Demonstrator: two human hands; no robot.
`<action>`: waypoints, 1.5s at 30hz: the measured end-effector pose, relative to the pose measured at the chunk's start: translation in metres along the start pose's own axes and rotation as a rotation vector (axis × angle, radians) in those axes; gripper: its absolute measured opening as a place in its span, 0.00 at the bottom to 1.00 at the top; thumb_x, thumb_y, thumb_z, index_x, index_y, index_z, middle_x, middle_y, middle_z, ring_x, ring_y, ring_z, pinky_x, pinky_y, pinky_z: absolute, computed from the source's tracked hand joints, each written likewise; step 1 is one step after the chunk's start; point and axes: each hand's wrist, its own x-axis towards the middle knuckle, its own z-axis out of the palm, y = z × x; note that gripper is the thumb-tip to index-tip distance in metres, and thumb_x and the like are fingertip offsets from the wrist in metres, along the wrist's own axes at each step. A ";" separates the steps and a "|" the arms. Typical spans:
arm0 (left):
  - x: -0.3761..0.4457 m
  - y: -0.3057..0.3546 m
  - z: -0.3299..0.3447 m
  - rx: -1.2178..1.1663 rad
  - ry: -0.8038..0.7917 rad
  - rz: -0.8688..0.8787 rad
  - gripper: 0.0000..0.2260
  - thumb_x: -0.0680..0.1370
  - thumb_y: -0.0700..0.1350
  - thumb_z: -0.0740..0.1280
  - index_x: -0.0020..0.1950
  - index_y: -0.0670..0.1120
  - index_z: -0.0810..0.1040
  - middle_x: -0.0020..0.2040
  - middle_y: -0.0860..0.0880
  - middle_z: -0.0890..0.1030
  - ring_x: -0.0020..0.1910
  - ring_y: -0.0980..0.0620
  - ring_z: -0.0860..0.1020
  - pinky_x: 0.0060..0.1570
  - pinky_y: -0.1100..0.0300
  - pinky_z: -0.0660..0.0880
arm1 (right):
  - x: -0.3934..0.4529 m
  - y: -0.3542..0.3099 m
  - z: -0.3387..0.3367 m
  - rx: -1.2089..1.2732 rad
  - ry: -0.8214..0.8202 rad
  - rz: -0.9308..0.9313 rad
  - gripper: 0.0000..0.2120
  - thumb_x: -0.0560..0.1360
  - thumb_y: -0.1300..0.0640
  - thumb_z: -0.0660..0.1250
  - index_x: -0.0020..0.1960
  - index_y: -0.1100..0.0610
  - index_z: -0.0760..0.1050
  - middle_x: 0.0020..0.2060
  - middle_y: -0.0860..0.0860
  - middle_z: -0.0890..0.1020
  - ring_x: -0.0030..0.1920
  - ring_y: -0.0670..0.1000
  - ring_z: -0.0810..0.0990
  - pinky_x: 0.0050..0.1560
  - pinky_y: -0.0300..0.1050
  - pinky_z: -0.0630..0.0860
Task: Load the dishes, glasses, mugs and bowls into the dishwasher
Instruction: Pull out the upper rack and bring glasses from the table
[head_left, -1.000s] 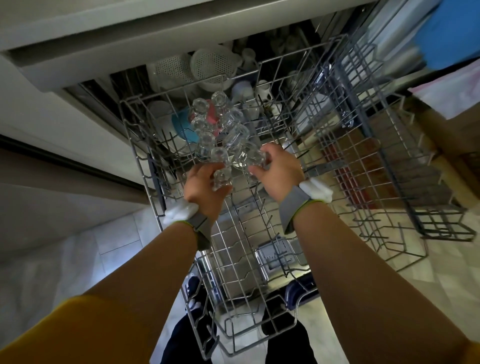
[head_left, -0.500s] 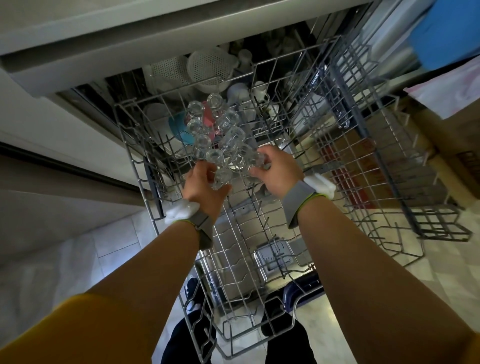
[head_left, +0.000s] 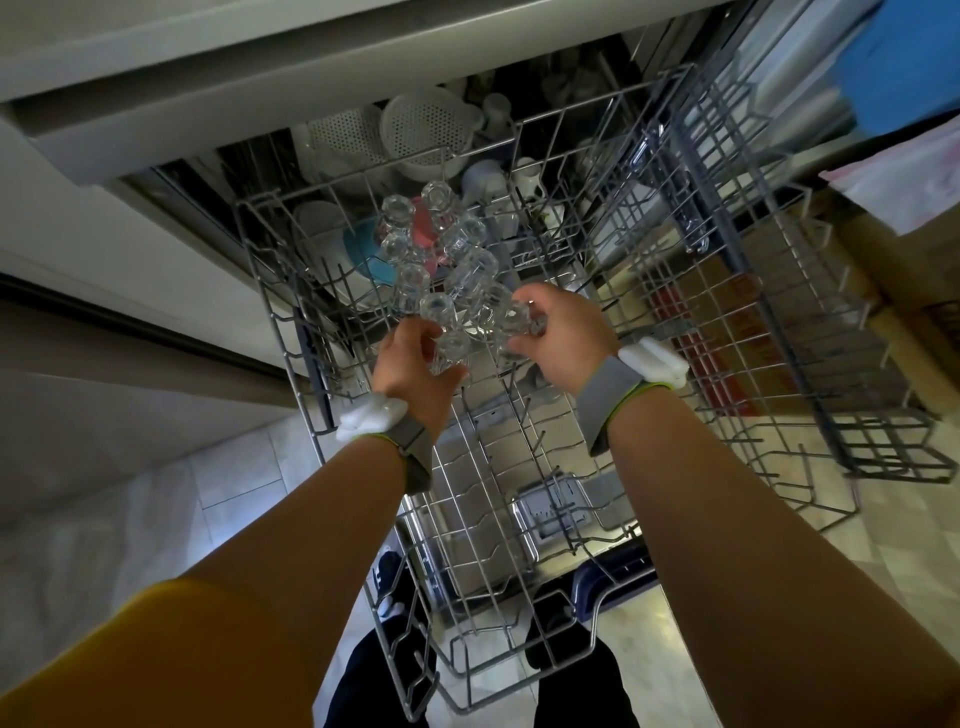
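The upper wire rack (head_left: 524, 467) of the open dishwasher is pulled out below me. Several clear faceted glasses (head_left: 447, 244) stand upside down in two rows at its far left. My left hand (head_left: 415, 364) grips a clear glass (head_left: 451, 347) at the near end of the left row. My right hand (head_left: 563, 332) holds another clear glass (head_left: 511, 325) at the near end of the right row. Both glasses sit against the others on the rack tines.
White strainers (head_left: 426, 130) and white cups (head_left: 485, 179) stand at the rack's back, and a blue bowl (head_left: 363, 249) lies below. A second wire rack (head_left: 779, 291) extends to the right. The counter edge (head_left: 208, 78) overhangs, with tiled floor (head_left: 649, 675) underneath.
Both hands have stayed at the near end of the glass rows, with only small shifts of the fingers on the glasses; the view has drifted slightly.
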 end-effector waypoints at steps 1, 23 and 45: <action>0.000 -0.001 0.000 -0.007 0.010 0.000 0.21 0.68 0.43 0.77 0.57 0.49 0.73 0.50 0.50 0.76 0.47 0.52 0.75 0.45 0.61 0.72 | 0.001 0.001 0.002 -0.019 -0.023 0.001 0.23 0.74 0.56 0.72 0.67 0.54 0.72 0.56 0.52 0.80 0.54 0.53 0.78 0.49 0.39 0.70; 0.002 0.021 -0.025 0.196 -0.002 0.157 0.32 0.72 0.48 0.73 0.72 0.50 0.64 0.65 0.43 0.66 0.61 0.43 0.70 0.60 0.49 0.73 | 0.001 -0.029 0.010 -0.276 0.000 0.165 0.19 0.77 0.48 0.65 0.59 0.60 0.73 0.55 0.59 0.79 0.54 0.61 0.78 0.46 0.47 0.72; 0.005 0.020 -0.007 0.103 -0.074 -0.082 0.33 0.72 0.47 0.74 0.70 0.49 0.58 0.54 0.45 0.80 0.44 0.47 0.80 0.42 0.57 0.76 | 0.020 -0.025 0.000 -0.278 -0.138 0.076 0.18 0.78 0.47 0.66 0.57 0.62 0.75 0.51 0.57 0.80 0.53 0.58 0.79 0.42 0.42 0.69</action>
